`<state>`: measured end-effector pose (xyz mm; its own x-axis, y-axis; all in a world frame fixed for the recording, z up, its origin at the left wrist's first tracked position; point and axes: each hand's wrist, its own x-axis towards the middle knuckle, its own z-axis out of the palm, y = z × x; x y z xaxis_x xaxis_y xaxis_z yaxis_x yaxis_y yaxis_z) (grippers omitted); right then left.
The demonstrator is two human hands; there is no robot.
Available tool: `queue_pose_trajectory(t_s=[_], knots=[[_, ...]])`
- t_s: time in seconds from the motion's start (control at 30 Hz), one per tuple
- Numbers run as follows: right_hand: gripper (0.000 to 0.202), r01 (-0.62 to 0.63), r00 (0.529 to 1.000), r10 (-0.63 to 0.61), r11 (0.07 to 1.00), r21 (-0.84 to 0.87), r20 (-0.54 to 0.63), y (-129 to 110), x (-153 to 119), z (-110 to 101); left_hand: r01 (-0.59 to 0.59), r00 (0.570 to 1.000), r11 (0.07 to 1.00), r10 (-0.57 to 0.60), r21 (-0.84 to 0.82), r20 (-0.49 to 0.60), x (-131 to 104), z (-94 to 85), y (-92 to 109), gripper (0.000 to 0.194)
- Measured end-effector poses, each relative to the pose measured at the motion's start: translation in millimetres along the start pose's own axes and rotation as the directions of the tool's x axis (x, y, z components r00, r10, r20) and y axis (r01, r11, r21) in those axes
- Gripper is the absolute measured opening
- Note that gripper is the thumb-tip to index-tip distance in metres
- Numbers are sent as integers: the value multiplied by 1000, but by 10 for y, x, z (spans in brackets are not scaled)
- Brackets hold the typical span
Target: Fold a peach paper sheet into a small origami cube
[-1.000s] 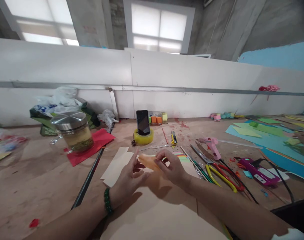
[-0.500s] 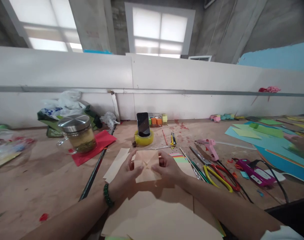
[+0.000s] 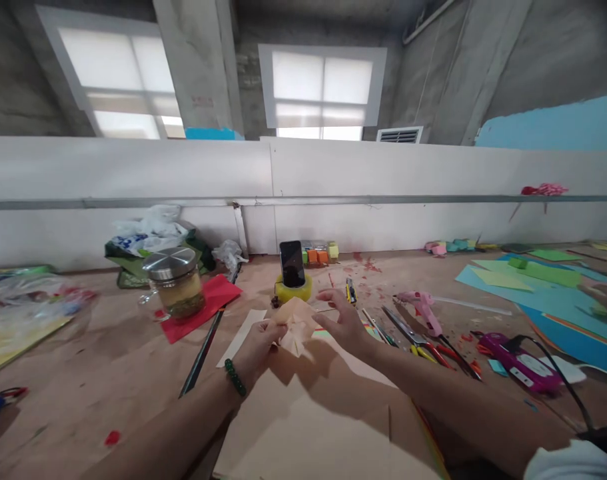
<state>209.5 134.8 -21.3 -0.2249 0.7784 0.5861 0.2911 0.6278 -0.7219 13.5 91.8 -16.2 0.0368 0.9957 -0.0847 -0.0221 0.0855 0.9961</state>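
Observation:
A folded piece of peach paper (image 3: 297,327) with creased flaps is held up over a stack of peach paper sheets (image 3: 313,427). My left hand (image 3: 260,343), with a green bead bracelet at the wrist, pinches the folded paper's left side between thumb and fingers. To the right of it, my right hand (image 3: 346,327) has its fingers apart, close to the paper's right edge and seemingly off it. Just behind the paper, a phone (image 3: 292,263) leans upright on a roll of yellow tape (image 3: 294,291).
At left, a glass tea jug (image 3: 174,283) stands on red paper (image 3: 223,297). On the right lie scissors (image 3: 408,327), a pink glue gun (image 3: 420,308), a purple power strip (image 3: 520,360) with a cable and coloured sheets (image 3: 493,297). Another person's hand (image 3: 606,293) shows at the right edge.
My right hand has let go of the folded paper and opened to its right. The paper has turned and its flaps shifted while my left hand keeps hold. The view has tilted upward.

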Motion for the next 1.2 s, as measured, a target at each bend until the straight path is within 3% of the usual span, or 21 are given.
queue_pose_trajectory(t_s=[0.1, 0.27, 0.53, 0.7, 0.87, 1.2], knots=[[1, 269, 962, -249, 936, -227, 112, -115, 133, -16, -31, 1000, 999, 31, -24, 1, -6, 19, -77, 38], [14, 457, 889, -403, 764, -455, 217, -204, 91, 163, -70, 998, 997, 70, -27, -6, -41, -16, -95, 37], [6, 451, 887, -425, 719, -529, 179, -28, 25, 196, -92, 995, 995, 90, 43, 44, -75, -17, -63, 30], [8, 476, 871, -459, 699, -533, 175, -52, -1, 181, -109, 992, 991, 103, 78, 68, -103, 6, -30, 28], [12, 448, 889, -427, 729, -517, 169, -66, -39, 202, -101, 990, 991, 93, 83, 104, -138, 48, -11, 26], [9, 474, 880, -433, 778, -412, 194, -3, -39, 162, -80, 993, 996, 76, 41, 95, -148, -1, 4, 46]])
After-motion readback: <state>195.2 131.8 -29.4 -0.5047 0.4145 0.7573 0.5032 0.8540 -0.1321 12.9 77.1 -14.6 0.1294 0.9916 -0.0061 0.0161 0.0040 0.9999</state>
